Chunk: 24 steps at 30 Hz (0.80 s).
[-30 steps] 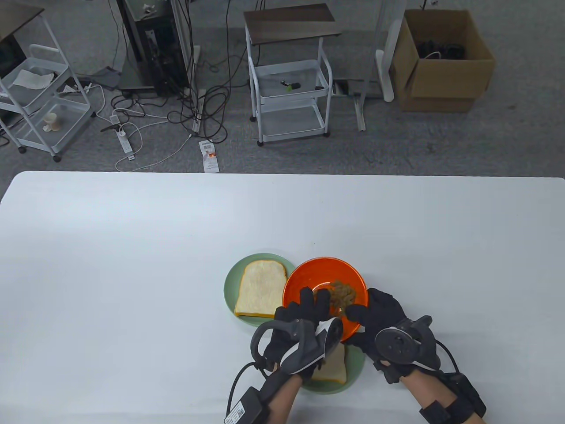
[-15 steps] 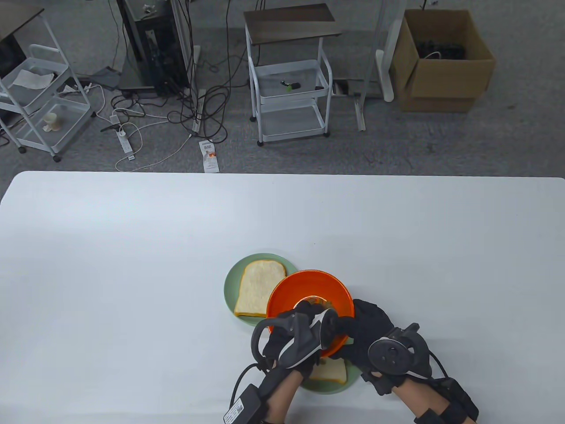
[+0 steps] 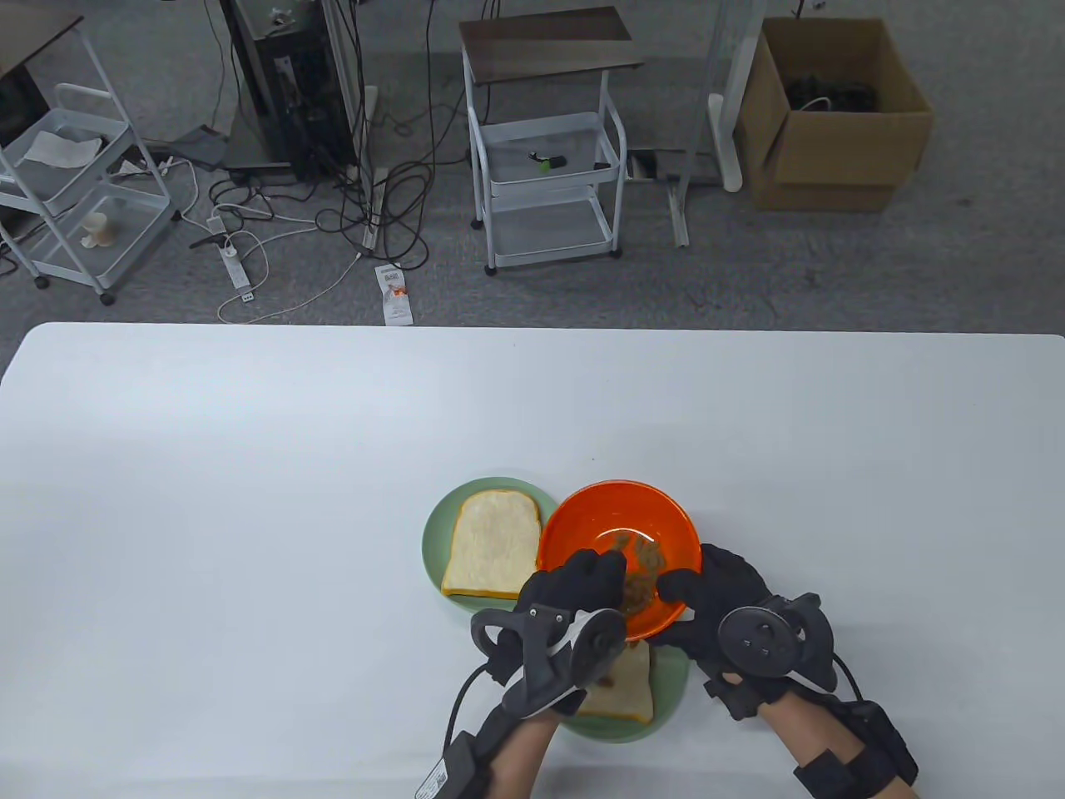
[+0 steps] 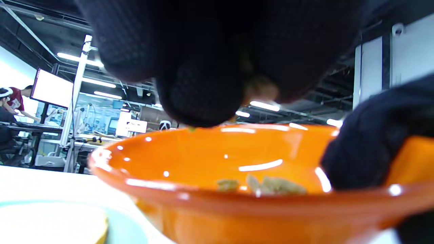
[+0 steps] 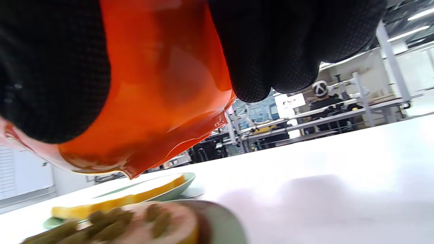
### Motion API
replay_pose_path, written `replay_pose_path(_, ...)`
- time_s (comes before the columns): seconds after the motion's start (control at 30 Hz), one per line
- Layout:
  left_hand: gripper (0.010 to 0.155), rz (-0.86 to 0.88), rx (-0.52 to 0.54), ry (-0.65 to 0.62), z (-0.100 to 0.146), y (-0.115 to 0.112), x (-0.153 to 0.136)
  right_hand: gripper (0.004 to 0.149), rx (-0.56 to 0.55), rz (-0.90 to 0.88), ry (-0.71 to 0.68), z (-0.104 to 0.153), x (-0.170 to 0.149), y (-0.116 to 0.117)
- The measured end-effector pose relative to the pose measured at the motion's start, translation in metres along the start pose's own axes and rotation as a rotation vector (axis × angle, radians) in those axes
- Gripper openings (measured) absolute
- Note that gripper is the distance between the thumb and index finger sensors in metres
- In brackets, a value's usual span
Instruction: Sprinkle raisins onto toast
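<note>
An orange bowl (image 3: 599,520) with raisins (image 3: 642,574) is held just above the table. My right hand (image 3: 686,595) grips its near right rim; its fingers (image 5: 271,51) wrap the bowl (image 5: 162,84) in the right wrist view. My left hand (image 3: 611,570) reaches into the bowl, and the left wrist view shows its fingers (image 4: 200,95) bunched around something tan over the raisins (image 4: 264,185). The near toast (image 3: 628,691), with raisins on it (image 5: 112,217), lies on a green plate (image 3: 670,695), partly hidden by my left hand. The far toast (image 3: 492,545) is bare.
The far toast lies on a second green plate (image 3: 434,533) touching the bowl's left side. The white table (image 3: 250,499) stretches far left, right and back. Carts, cables and a cardboard box (image 3: 832,116) stand on the floor beyond it.
The bowl swung toward me and left over the near toast, then back away to the right. My left hand's fingers are now down in the bowl at the raisins.
</note>
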State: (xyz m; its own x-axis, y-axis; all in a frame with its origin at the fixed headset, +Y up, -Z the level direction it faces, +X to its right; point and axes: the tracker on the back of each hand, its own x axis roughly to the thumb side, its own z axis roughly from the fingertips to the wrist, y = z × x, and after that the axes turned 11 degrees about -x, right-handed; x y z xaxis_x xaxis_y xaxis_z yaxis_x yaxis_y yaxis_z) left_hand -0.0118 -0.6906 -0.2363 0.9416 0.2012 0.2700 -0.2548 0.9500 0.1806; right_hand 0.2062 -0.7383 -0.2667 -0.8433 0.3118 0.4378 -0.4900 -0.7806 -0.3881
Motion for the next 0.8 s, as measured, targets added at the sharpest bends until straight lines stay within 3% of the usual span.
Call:
replay_pose_path(0.1, 0.043, 0.049, -0.094, -0.016, -0.001, -0.003, 0.002, 0.066, -0.014, 0.038, 0.045, -0.004, -0.016, -0.002)
replay_pose_path(0.3, 0.042, 0.023, -0.425, -0.012, -0.009, -0.032, 0.006, 0.066, -0.019, 0.096, 0.133, -0.007, -0.041, -0.004)
replay_pose_path(0.43, 0.042, -0.125, -0.567, -0.033, -0.012, -0.053, 0.011, 0.066, -0.005, 0.105, 0.158, -0.009, -0.047, -0.004)
replay_pose_path(0.5, 0.043, -0.184, -0.590, -0.017, -0.013, -0.057, 0.011, 0.066, -0.003, 0.105, 0.158, -0.009, -0.046, -0.005)
replay_pose_path(0.8, 0.047, -0.114, -0.500, 0.021, -0.013, -0.047, -0.001, 0.066, -0.007, 0.107, 0.121, -0.009, -0.038, -0.005)
